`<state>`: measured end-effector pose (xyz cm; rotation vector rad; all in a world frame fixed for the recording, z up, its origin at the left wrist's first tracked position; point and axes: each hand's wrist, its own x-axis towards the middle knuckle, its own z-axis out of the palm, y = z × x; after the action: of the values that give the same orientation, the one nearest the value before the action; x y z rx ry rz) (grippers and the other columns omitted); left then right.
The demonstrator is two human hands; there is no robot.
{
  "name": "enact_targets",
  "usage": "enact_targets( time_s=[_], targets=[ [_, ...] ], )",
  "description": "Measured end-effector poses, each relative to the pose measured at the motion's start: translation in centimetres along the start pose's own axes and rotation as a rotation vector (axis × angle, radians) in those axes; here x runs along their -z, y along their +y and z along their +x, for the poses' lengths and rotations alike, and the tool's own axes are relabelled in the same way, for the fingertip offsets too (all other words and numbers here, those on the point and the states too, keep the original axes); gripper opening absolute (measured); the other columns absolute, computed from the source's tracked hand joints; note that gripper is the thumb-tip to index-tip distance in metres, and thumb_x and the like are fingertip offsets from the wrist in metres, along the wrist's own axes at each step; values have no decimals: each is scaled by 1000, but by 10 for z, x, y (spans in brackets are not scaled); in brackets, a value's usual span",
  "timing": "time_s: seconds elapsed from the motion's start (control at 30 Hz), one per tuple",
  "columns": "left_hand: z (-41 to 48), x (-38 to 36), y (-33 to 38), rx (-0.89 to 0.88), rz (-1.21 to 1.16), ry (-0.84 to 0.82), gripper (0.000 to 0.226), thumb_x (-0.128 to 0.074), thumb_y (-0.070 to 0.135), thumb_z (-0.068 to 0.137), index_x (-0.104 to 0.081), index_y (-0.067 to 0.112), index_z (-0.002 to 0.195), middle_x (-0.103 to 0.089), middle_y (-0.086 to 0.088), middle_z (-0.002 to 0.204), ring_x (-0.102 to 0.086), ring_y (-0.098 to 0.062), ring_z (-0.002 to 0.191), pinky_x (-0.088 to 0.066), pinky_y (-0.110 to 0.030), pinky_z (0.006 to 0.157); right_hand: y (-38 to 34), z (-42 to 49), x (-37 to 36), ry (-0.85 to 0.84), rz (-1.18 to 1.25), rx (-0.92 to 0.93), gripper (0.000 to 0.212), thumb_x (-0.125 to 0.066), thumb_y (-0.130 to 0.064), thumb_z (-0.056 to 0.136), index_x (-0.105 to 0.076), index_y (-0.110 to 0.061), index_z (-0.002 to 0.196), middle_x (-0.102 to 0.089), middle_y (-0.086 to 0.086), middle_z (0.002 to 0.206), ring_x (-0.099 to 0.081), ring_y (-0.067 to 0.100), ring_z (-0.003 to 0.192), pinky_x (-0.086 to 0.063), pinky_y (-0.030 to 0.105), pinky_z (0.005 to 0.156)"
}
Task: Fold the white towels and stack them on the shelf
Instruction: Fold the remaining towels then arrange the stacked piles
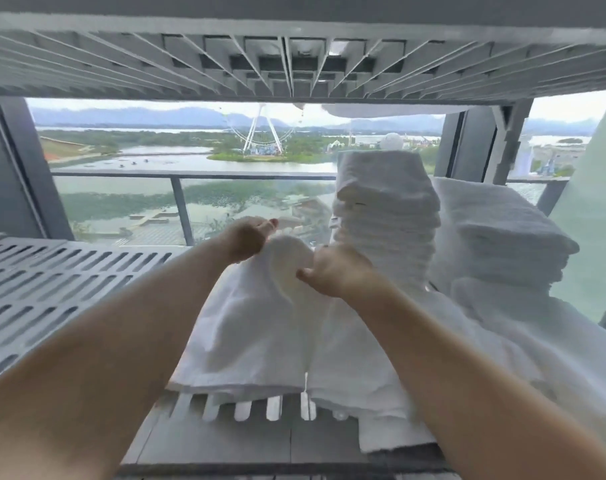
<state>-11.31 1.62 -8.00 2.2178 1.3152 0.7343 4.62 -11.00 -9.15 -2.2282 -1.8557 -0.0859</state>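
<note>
A white towel (253, 334) hangs lifted above the grey slatted shelf (52, 282), its lower edge resting on a low pile of flat towels (374, 386). My left hand (249, 237) grips its upper left edge and my right hand (336, 271) pinches the upper edge just to the right; the two hands are close together, with the fabric bulging between them. Behind my right hand stands a tall stack of folded white towels (384, 209). A second, lower stack (502, 240) stands to its right.
A slatted grey shelf (294, 64) runs close overhead. Behind the shelf is a window with a balcony rail (190, 174). A grey upright post (502, 140) stands at the back right. The left part of the lower shelf is bare slats.
</note>
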Motion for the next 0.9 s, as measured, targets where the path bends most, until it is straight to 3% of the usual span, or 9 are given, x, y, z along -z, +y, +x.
enact_targets(
  time_s=[0.1,0.2,0.3,0.4,0.53,0.63,0.67,0.7,0.9],
  targets=[
    [-42,7,-16,38,15,-76,60,-32,53,106,-68,6,110,-65,-17,126,-58,-31,113,-42,-44,101,-9,-3,-16,23,1,-75,37,-57,-37,85,-64,-25,119,-66,2,119,-61,26,111,-40,30,79],
    [-77,15,-15,170,-187,-230,74,-36,77,91,-53,27,143,-53,2,143,-49,-25,131,-41,-49,100,-18,-5,-22,-17,87,-73,38,-56,-33,82,-62,-24,119,-65,3,118,-62,26,109,-45,31,83],
    [-92,16,-5,246,-217,-288,92,-46,92,72,-45,38,146,-47,7,149,-44,-25,136,-41,-59,105,-26,-3,-24,-57,141,-69,37,-55,-30,82,-60,-23,118,-63,5,116,-61,28,108,-49,34,86],
    [-92,10,-5,226,-196,-311,67,-70,60,71,-64,21,125,-66,-6,121,-63,-27,110,-50,-45,92,-36,2,-24,-45,172,19,30,-58,-27,82,-65,-20,110,-68,6,113,-62,29,108,-51,33,87],
    [-94,25,-31,207,-264,-213,32,-48,4,74,-66,-3,100,-59,-17,91,-57,-27,77,-41,-34,65,-47,11,-25,-60,295,31,15,-62,-27,83,-65,-21,97,-69,5,101,-63,28,101,-47,33,80],
    [-93,52,-64,226,-411,-243,34,-40,-2,77,-64,-1,102,-60,-17,90,-59,-29,81,-37,-41,67,-68,20,-30,9,425,19,19,-65,-28,84,-66,-19,101,-70,5,98,-64,28,95,-51,38,82],
    [-91,62,-77,237,-478,-244,34,-40,-5,80,-64,0,104,-64,-18,94,-63,-30,84,-56,-47,77,-81,22,-31,49,458,21,22,-64,-30,85,-67,-19,104,-70,5,97,-64,28,93,-51,39,81],
    [-89,72,-90,238,-551,-250,34,-40,-7,84,-63,1,107,-66,-18,98,-67,-30,87,-55,-57,91,-96,25,-32,97,484,25,23,-64,-32,86,-67,-20,105,-70,5,96,-64,28,90,-51,39,78],
    [-85,156,-188,239,-839,-482,33,-37,-13,91,-51,-8,120,-67,-17,94,-72,-24,79,-61,-35,72,-207,49,-39,74,675,61,13,-66,-27,88,-69,-18,98,-73,3,88,-68,20,76,-55,36,73]
  ],
)
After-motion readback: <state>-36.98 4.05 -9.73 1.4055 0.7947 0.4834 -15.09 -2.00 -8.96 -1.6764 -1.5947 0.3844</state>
